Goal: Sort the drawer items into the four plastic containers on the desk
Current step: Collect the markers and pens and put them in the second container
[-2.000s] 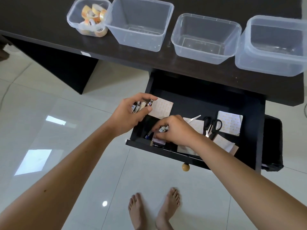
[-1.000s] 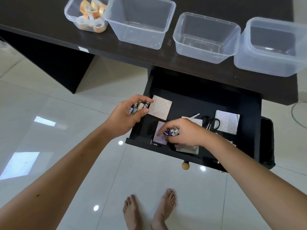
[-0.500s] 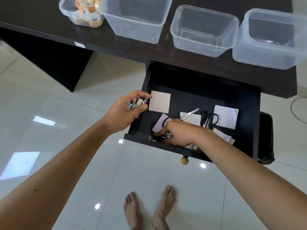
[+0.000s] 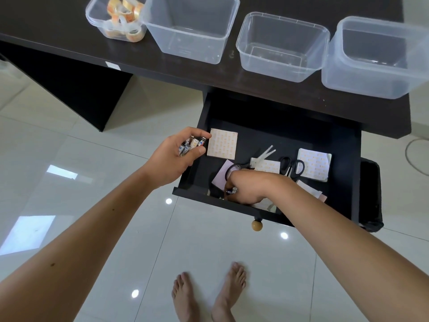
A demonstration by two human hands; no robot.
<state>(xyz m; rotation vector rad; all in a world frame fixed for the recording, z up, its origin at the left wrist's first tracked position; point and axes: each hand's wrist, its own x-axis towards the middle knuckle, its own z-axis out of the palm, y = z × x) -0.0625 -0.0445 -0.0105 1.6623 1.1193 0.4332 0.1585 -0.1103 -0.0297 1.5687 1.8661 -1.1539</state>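
The black drawer (image 4: 274,135) hangs open under the dark desk (image 4: 69,26). My left hand (image 4: 173,159) hovers at the drawer's left edge, shut on several small batteries (image 4: 192,144). My right hand (image 4: 248,188) reaches down into the drawer's front left corner, fingers closed around more batteries (image 4: 231,190). Inside lie sticky note pads (image 4: 222,143), a lilac pad (image 4: 220,176) and black scissors (image 4: 291,167). Four clear containers stand on the desk: the leftmost (image 4: 97,22) holds tape rolls (image 4: 123,17), the other three (image 4: 190,26) (image 4: 282,45) (image 4: 376,56) hold nothing.
A second pair of scissors (image 4: 262,156) lies beside my right hand, partly hidden. A wooden knob (image 4: 257,224) sticks out of the drawer front. A black bin (image 4: 370,194) stands right of the drawer. My bare feet (image 4: 209,293) are on the glossy white tile floor.
My right hand has dipped from the middle of the drawer down into its front left corner, gathering batteries. My left hand has stayed at the left edge with its batteries.
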